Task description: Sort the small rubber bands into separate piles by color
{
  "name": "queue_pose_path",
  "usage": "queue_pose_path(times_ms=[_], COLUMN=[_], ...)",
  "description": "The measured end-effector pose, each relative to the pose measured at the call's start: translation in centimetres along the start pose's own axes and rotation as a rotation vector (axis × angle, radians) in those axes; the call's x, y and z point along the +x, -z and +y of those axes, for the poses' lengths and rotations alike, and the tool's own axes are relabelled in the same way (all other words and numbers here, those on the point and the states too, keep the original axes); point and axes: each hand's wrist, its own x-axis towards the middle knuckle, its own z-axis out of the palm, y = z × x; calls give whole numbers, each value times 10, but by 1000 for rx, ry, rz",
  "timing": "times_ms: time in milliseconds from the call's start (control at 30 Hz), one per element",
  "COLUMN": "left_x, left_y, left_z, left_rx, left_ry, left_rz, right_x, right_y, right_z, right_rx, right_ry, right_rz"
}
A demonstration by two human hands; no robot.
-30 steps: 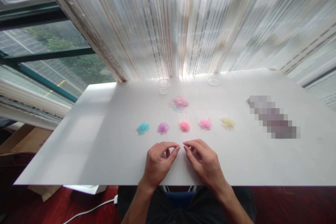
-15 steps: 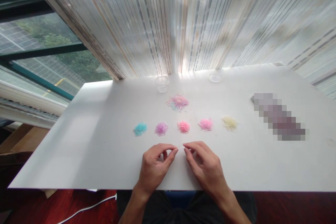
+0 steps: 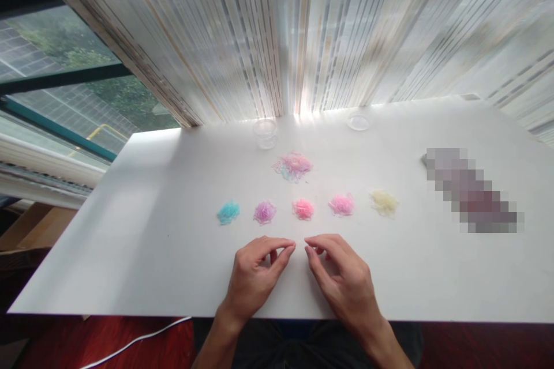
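Close to the near table edge, my left hand (image 3: 255, 274) is closed in a pinch, thumb tip against index fingertip. My right hand (image 3: 346, 277) faces it a short gap away, thumb and index tips drawn close together. Anything between either pair of fingertips is too small to make out. Just beyond lies a row of small piles of thin loops resembling rubber bands: a turquoise pile (image 3: 228, 213), a purple pile (image 3: 264, 212), a coral-pink pile (image 3: 303, 209), a pink pile (image 3: 341, 204) and a pale yellow pile (image 3: 384, 203). Behind them is a larger mixed-colour pile (image 3: 293, 167).
A clear plastic cup (image 3: 265, 134) and a clear round lid (image 3: 358, 121) sit at the back of the white table (image 3: 173, 277). To the right lies a blurred-out long object (image 3: 471, 190). Striped curtains (image 3: 294, 34) hang behind; a white cable (image 3: 138, 340) crosses the floor.
The view has shifted slightly and come a little closer. Both hands keep nearly the same pose, the right one a touch further right. The piles look unchanged.
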Motion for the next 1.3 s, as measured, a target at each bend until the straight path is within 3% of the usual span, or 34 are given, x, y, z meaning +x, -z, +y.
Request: queue_pose_path(times_ms=[267,400,567,733,867,1067,1300], left_x=[-1,-3,-4,-3,-2,-1,-2], left_y=[-2,-3,-6,-7,-6,-7,1], left_z=[-1,-3,-6,-7,-5,-6,2], left_rx=[0,44,138,191,199,198,68], left_ry=[2,-20,-135,-177,-182,-196,-191], left_rz=[-3,16,6,-3,-5,-13,-80], right_x=[2,11,36,51,49,38,11], right_y=[1,20,52,53,49,61,66], right_z=[-4,-5,16,38,37,27,35], right_rx=[0,-86,-342,-468,-484,-462,-361], right_ry=[-13,-42,-94,-79,-52,-30,24], right_rz=[-22,16,173,144,133,193,78])
